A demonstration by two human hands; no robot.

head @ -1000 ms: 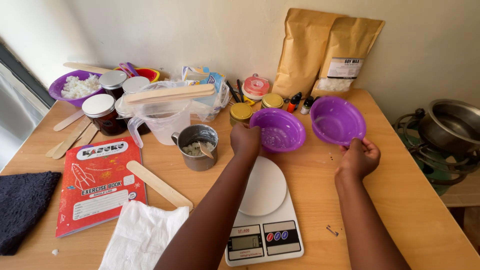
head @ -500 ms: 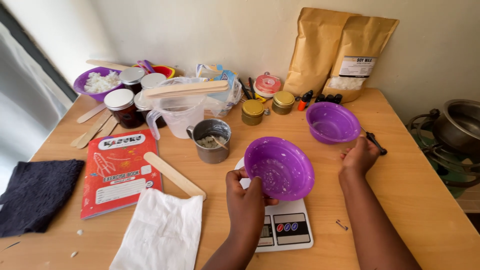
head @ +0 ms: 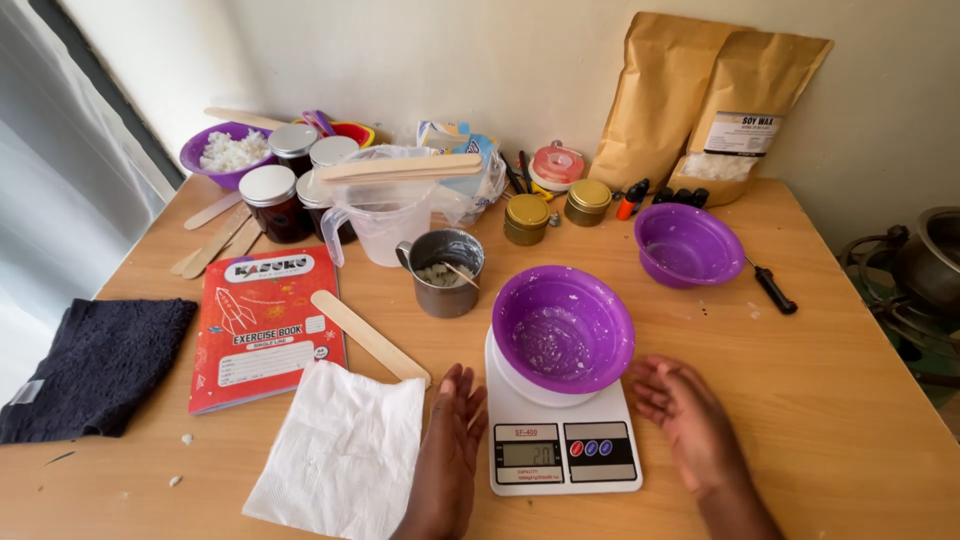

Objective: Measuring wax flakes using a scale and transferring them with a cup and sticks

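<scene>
Both hands rest open and empty on the counter (head: 820, 420), the left hand (head: 450, 440) and right hand (head: 685, 415) flanking the white kitchen scale (head: 560, 450). Between and just beyond them, the purple bowl (head: 563, 327) sits on the scale's platform. It looks light, thin, slightly flexible plastic, best gripped by its rim.

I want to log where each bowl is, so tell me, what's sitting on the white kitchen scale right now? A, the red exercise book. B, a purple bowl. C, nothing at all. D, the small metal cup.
B: a purple bowl with whitish residue inside rests on the round platform of the white kitchen scale, with the left hand and right hand open on either side, touching neither.
</scene>
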